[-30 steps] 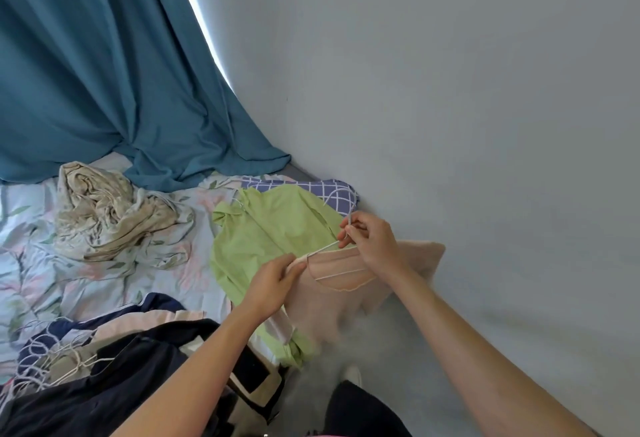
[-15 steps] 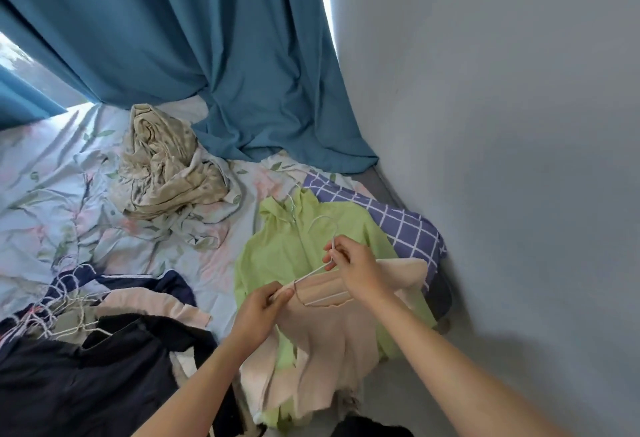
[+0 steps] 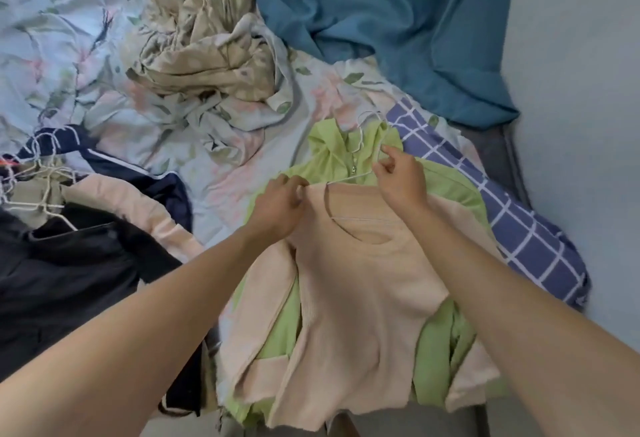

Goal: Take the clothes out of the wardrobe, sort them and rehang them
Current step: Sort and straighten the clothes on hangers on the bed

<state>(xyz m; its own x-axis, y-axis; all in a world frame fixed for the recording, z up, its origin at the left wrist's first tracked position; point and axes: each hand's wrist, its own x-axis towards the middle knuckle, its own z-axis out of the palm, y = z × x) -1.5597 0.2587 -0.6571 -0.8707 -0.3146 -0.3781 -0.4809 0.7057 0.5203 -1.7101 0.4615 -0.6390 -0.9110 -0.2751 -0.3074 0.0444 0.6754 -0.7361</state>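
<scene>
We hold pink top point(image 3: 360, 284), soft, ribbed, on white hanger point(image 3: 349, 178). Left hand point(image 3: 282, 206) pinches shoulder, right hand point(image 3: 401, 178) pinches hanger. One green top point(image 3: 332, 156) underneath.

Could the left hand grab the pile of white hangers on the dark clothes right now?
Probably not at once. The left hand is pinching the shoulder of the peach top. The white hangers lie uncovered on the dark clothes, off to that hand's side, so it would have to let go first.
</scene>
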